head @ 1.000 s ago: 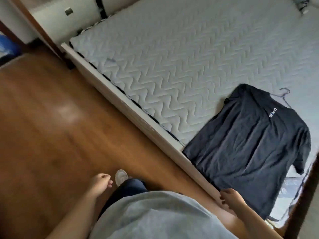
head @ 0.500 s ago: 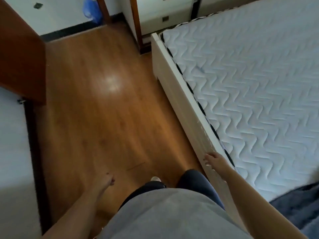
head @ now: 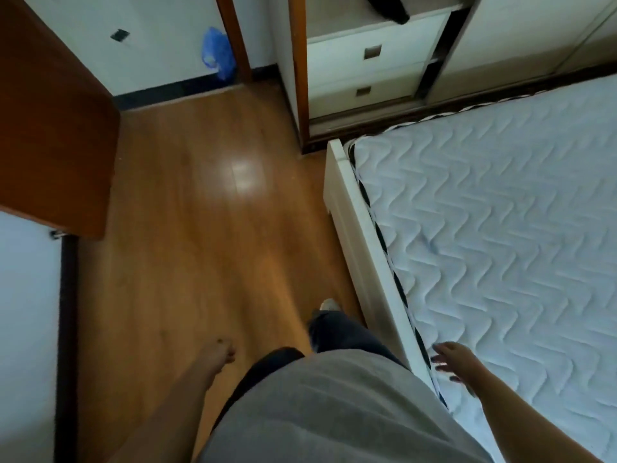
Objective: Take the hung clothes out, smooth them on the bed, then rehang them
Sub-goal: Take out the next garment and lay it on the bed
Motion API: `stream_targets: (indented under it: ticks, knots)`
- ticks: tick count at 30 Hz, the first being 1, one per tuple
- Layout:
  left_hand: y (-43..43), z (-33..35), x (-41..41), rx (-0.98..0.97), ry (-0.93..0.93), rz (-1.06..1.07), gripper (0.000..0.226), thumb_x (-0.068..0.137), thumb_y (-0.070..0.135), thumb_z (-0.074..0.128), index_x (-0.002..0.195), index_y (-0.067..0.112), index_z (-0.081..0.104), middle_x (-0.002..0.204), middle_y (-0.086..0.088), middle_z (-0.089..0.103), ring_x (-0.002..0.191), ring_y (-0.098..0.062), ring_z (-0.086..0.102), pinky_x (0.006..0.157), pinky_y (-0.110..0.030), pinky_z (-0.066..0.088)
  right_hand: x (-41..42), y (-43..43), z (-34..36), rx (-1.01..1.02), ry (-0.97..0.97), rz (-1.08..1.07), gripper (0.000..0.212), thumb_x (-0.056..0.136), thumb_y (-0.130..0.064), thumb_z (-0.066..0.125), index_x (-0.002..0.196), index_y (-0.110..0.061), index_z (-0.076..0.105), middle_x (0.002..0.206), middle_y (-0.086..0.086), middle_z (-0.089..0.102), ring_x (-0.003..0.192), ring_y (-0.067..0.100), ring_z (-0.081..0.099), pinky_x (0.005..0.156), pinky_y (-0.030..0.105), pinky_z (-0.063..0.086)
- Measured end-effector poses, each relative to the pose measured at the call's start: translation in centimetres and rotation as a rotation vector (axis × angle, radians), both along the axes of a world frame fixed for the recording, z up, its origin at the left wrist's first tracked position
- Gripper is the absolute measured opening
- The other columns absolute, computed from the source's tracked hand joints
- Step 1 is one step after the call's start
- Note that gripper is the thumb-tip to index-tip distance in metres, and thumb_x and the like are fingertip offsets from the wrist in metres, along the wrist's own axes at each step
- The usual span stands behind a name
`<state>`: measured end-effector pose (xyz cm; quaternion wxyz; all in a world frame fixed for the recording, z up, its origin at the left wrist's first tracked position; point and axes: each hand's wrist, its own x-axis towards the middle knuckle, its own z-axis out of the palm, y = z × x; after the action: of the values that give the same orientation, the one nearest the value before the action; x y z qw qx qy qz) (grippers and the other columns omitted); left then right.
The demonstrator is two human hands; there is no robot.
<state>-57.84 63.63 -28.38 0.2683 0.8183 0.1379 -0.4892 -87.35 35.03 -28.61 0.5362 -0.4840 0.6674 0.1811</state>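
The bed's white quilted mattress fills the right side, inside a white frame. No shirt lies on the part that shows. My right hand hovers over the mattress's near edge, fingers spread, holding nothing. My left hand hangs over the wooden floor at the lower left, fingers loosely curled and empty. At the top stands the wardrobe with white drawers. A dark garment droops onto the shelf above them.
Wooden floor stretches ahead between the bed and a brown open door at the left. A blue plastic bag sits by the far wall. Brown wardrobe posts stand ahead.
My view has swung left, from the bed toward the wardrobe. The dark shirt on its hanger has passed out of sight. My right hand has left the shirt's hem and is empty.
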Motion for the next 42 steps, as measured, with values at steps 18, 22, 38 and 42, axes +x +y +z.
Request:
stream_targets:
  ticks: [18, 22, 38, 42]
  knots:
    - [-27.1, -1.1, 36.5, -0.035, -0.087, 0.058, 0.016, 0.094, 0.012, 0.042, 0.095, 0.001, 0.053, 0.084, -0.012, 0.056, 0.077, -0.023, 0.053, 0.064, -0.034, 0.039, 42.2, -24.0, 1.1, -0.079, -0.134, 0.119, 0.018, 0.093, -0.009, 0.043, 0.103, 0.001, 0.054, 0.095, 0.017, 0.058, 0.066, 0.013, 0.051, 0.052, 0.021, 0.035]
    - [-37.0, 0.8, 48.1, -0.112, -0.186, -0.156, 0.021, 0.096, 0.015, 0.041, 0.097, 0.001, 0.056, 0.090, -0.016, 0.058, 0.084, -0.027, 0.054, 0.069, -0.036, 0.042, 49.2, -30.1, 3.3, -0.160, -0.159, 0.125, 0.018, 0.092, -0.008, 0.042, 0.082, -0.008, 0.056, 0.092, 0.019, 0.060, 0.080, 0.027, 0.056, 0.061, 0.028, 0.040]
    - [-68.5, 22.3, 49.9, -0.926, -0.737, -0.955, 0.025, 0.094, 0.027, 0.044, 0.117, 0.025, 0.052, 0.109, 0.021, 0.052, 0.099, 0.012, 0.047, 0.078, 0.004, 0.034, 59.3, -52.6, 16.9, -0.758, -0.428, -0.030, 0.018, 0.091, -0.013, 0.052, 0.107, -0.012, 0.059, 0.098, 0.009, 0.066, 0.093, 0.027, 0.061, 0.088, 0.041, 0.048]
    - [-72.3, 25.1, 51.1, -1.080, -0.826, -0.970, 0.026, 0.093, 0.028, 0.045, 0.119, 0.031, 0.048, 0.111, 0.023, 0.050, 0.101, 0.017, 0.044, 0.081, 0.005, 0.033, 60.8, -55.5, 21.9, -0.888, -0.480, -0.083, 0.015, 0.091, -0.014, 0.052, 0.103, -0.020, 0.056, 0.090, 0.000, 0.064, 0.095, 0.026, 0.061, 0.092, 0.040, 0.046]
